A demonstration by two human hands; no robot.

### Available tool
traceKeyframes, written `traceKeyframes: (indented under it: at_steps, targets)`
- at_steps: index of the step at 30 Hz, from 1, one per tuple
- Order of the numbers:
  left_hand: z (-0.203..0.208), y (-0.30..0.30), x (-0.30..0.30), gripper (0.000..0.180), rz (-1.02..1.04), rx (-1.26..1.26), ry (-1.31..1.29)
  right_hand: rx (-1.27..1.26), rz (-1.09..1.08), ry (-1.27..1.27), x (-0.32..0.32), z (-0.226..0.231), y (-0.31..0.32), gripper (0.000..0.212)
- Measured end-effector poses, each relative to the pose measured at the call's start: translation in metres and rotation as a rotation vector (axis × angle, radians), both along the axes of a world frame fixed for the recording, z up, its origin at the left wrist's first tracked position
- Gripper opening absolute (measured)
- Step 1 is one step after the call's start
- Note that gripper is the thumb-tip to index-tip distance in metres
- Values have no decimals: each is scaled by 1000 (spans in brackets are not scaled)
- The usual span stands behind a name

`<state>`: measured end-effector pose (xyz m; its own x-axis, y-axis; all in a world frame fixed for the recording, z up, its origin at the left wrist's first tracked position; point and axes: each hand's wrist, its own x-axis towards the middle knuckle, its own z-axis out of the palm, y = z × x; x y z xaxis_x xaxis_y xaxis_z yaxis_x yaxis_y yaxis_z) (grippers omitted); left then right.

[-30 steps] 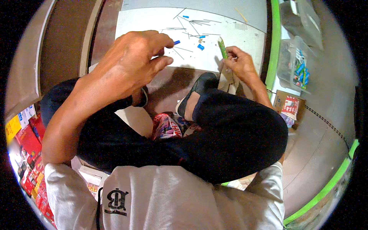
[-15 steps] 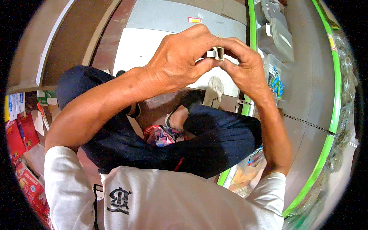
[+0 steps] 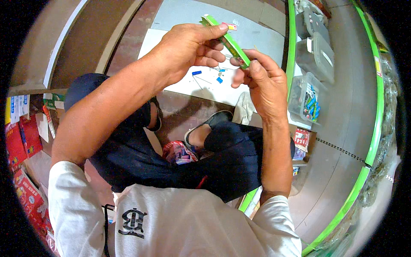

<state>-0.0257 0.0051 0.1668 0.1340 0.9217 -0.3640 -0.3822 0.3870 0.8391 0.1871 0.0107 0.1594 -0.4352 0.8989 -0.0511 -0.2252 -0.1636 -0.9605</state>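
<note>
A long, narrow green carton (image 3: 231, 43) is held up slantwise between my two hands, above the white board. My left hand (image 3: 186, 49) pinches its upper part, thumb along the top and the other fingers curled beneath. At the lower end, the thumb and fingers of my right hand (image 3: 267, 79) close on the carton. On the white board (image 3: 180, 92) below lie a small dark blue piece (image 3: 196, 73), a lighter blue piece (image 3: 219, 80) and several thin sticks, too small to name.
To the right, a clear plastic tub (image 3: 305, 103) holds blue and green small items. Grey lidded bins (image 3: 314, 53) stand beyond it, inside a green-edged shelf (image 3: 292, 47). A pale glove-like cloth (image 3: 244, 109) lies by my foot. Red packages (image 3: 30, 143) sit at the left.
The carton has turned from showing its end opening to showing its long green side. My hands have moved apart along it, uncovering the small blue pieces on the board.
</note>
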Motion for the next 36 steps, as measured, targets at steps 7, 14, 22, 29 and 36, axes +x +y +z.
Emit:
traceKeyframes:
  at_steps: [7,14,22,29,36]
  targets:
    - [-14,0,4,30,23,-186,-101,-235,56,236,0,-14,-5,32]
    - [-24,-1,10,33,-82,-308,-128,-245,38,181,9,-14,-13,31]
    - [-18,2,16,34,-138,-205,-55,-142,-24,-84,15,-4,-14,25]
    - [11,26,-11,32,47,-27,9,22,126,-777,27,-48,59,21]
    - [46,25,-19,30,108,5,141,466,277,-1475,-3,-238,94,19]
